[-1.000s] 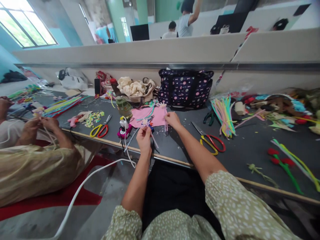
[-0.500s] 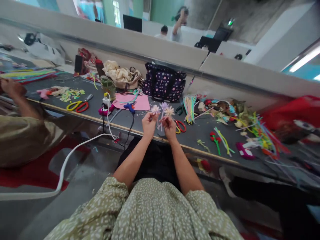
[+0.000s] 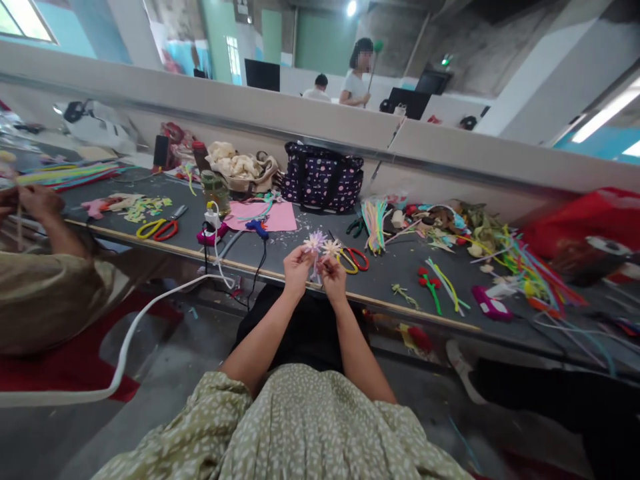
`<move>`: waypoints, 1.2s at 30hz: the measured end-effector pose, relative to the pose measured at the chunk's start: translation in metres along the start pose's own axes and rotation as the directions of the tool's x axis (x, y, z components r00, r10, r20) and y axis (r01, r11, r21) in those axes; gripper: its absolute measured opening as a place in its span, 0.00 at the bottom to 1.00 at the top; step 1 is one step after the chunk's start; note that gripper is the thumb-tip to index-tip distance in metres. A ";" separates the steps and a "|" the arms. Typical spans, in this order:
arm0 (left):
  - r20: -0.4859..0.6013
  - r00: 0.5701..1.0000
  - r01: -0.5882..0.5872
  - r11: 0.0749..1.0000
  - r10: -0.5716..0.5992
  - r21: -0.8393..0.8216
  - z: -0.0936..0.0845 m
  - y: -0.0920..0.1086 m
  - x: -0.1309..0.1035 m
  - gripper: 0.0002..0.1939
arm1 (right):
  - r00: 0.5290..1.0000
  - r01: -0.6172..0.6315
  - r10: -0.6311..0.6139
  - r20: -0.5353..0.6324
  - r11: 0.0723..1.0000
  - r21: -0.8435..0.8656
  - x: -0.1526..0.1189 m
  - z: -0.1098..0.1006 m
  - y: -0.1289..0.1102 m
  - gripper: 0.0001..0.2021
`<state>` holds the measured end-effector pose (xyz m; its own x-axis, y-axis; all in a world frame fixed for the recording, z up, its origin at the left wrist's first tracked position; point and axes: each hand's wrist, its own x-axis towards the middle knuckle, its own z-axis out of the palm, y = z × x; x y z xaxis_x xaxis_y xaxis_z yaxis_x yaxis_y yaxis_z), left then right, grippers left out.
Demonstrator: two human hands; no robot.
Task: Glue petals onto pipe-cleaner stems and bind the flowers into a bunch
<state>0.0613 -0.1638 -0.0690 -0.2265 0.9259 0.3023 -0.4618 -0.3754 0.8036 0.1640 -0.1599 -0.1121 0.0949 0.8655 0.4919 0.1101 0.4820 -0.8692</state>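
Just above the table's front edge, my left hand [image 3: 299, 272] is closed, its fingertips pinching the thin stems of small pipe-cleaner flowers. My right hand [image 3: 333, 276] is also closed, on stems to the right of it. A lilac flower [image 3: 315, 241] tops the cluster, with a cream flower [image 3: 331, 248] close beside it on the right. Pale stems run down between my hands, and my fingers partly hide them. Red-and-yellow-handled scissors [image 3: 357, 259] lie just right of my right hand.
The dark table [image 3: 385, 283] carries a pink sheet [image 3: 280, 217], a blue glue gun [image 3: 257, 229], a dotted bag [image 3: 324, 177] and a bundle of pipe cleaners [image 3: 375, 227]. A white cable [image 3: 150, 300] hangs at the left. A co-worker's hand [image 3: 43, 201] works at far left.
My hands have come closer together and slightly lower. The flower heads, which were spread apart, now bunch together. My head view has tilted up a little.
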 end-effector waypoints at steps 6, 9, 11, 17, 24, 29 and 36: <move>-0.002 0.999 0.035 0.997 -0.035 -0.074 -0.003 -0.004 0.002 0.14 | 0.999 -0.035 0.034 -0.024 0.999 -0.037 -0.008 0.003 0.005 0.08; -0.031 0.998 0.054 0.989 -0.059 -0.138 -0.004 -0.004 0.005 0.14 | 0.998 -0.047 0.044 -0.046 0.997 -0.061 -0.011 0.003 0.005 0.08; -0.061 0.996 0.059 0.980 -0.071 -0.188 -0.005 -0.003 0.009 0.14 | 0.996 -0.050 0.042 -0.077 0.993 -0.103 -0.012 0.002 0.004 0.09; -0.049 0.990 0.112 0.954 -0.131 -0.278 -0.001 0.001 0.014 0.15 | 0.992 -0.065 0.046 -0.121 0.986 -0.153 -0.014 -0.002 0.003 0.10; -0.070 0.982 0.143 0.931 -0.176 -0.335 0.006 -0.002 0.013 0.16 | 0.993 -0.116 0.114 -0.032 0.989 -0.092 -0.020 0.002 -0.002 0.14; -0.064 0.983 0.144 0.934 -0.174 -0.328 0.010 0.000 0.014 0.18 | 0.992 -0.129 0.129 -0.013 0.987 -0.095 -0.022 0.005 -0.002 0.16; 0.068 0.979 0.203 0.956 -0.193 -0.210 0.002 -0.002 0.002 0.20 | 0.993 -0.117 0.116 -0.020 0.989 -0.089 -0.020 0.000 -0.003 0.16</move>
<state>0.0637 -0.1615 -0.0688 -0.0741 0.9816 0.1761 -0.6678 -0.1800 0.7223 0.1620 -0.1789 -0.1190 0.1264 0.9125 0.3890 0.1863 0.3633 -0.9129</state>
